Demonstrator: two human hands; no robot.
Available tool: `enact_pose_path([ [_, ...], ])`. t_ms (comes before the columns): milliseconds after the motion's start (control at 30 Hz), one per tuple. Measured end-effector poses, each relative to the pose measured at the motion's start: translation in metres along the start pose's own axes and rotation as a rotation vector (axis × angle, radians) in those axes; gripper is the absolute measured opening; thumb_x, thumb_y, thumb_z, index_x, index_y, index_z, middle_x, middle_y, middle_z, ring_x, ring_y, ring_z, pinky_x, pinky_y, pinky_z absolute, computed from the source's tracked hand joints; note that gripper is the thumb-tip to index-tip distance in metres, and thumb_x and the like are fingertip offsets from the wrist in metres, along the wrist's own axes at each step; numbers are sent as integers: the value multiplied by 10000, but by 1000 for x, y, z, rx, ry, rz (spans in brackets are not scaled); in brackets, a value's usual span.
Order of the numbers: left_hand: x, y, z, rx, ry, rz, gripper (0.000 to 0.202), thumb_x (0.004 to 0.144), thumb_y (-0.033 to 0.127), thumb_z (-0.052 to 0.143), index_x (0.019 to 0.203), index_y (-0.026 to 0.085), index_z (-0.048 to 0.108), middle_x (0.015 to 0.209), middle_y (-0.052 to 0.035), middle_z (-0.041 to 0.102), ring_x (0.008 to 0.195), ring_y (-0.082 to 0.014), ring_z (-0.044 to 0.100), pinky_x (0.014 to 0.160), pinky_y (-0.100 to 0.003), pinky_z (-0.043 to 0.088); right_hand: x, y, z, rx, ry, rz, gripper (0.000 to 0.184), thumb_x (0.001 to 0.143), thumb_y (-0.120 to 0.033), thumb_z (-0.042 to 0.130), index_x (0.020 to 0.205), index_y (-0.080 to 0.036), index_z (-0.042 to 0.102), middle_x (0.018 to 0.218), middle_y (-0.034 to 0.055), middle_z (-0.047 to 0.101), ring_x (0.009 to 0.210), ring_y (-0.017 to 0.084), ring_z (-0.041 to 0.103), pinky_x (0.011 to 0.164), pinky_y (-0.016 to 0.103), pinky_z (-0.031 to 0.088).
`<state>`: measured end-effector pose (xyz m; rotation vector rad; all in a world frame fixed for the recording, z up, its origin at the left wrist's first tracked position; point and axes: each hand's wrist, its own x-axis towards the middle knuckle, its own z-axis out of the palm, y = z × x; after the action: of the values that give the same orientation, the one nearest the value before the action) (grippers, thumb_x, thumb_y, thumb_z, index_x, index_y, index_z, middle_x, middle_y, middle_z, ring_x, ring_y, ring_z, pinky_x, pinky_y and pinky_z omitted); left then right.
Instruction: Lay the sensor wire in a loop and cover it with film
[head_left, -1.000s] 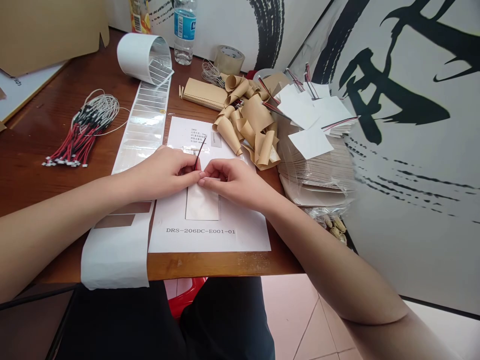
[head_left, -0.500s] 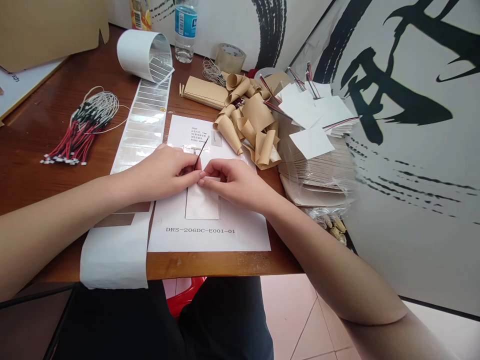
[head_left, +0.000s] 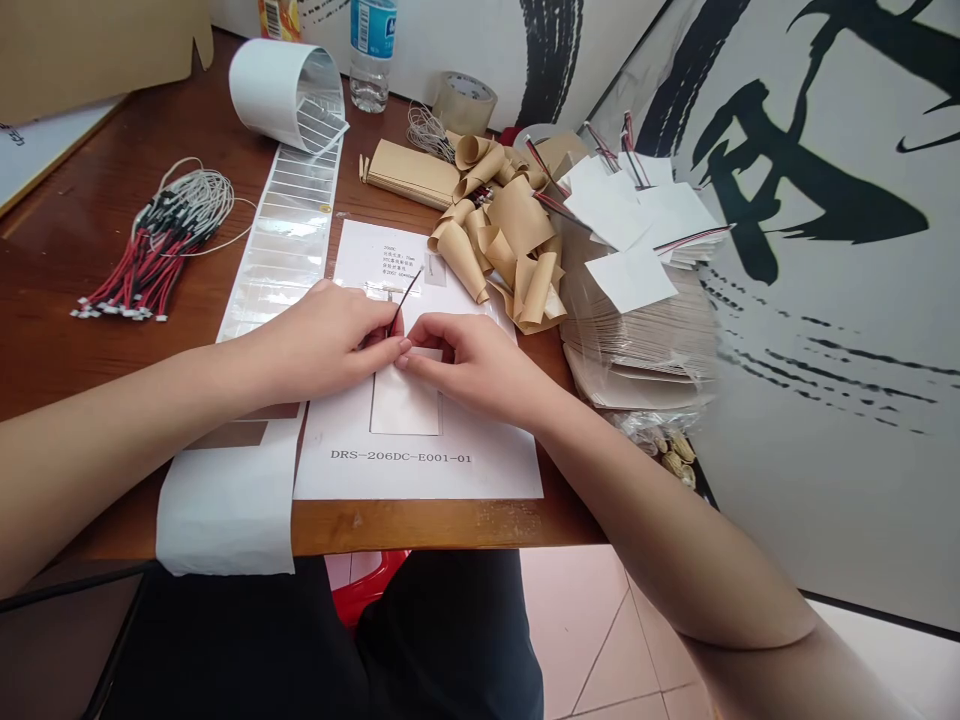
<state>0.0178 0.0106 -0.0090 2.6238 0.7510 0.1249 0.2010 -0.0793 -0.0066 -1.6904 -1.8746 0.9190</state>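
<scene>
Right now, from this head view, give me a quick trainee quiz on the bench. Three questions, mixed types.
1. True or false: the right hand is gripping the roll of packing tape.
2. Which code is printed on the sheet under the hands? A) DRS-106DC-E001-01 B) DRS-206DC-E001-01 C) DRS-206DC-E002-02
3. Fill the blank: the bundle of red and black wires ends in small white ____.

Key: 1 false; 2 B; 3 connectors.

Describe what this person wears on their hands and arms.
The left hand and right hand are bare, with no gloves, rings or watch in view. The left forearm and right forearm show no sleeves, bands or markings.
</scene>
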Motion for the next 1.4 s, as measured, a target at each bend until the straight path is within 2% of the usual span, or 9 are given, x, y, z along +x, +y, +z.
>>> enact_pose_path([
  [500,-2,1,2,38,4,5,316,943,473,421,819,220,565,741,-34,646,682,-209,557,756,-364,363,-2,-2,3,-152,30,-73,169,927,-306,620,815,-197,557,767,9,617,684,151,459,677,298,302],
  [1400,-7,4,1,90,-10,1,271,943,451,420,847,250,575,719,-32,648,685,-244,586,731,-364,375,-7,-5,6,-275,28,-98,176,968,-300,576,840,-195,517,819,28,624,675,151,477,654,290,301],
])
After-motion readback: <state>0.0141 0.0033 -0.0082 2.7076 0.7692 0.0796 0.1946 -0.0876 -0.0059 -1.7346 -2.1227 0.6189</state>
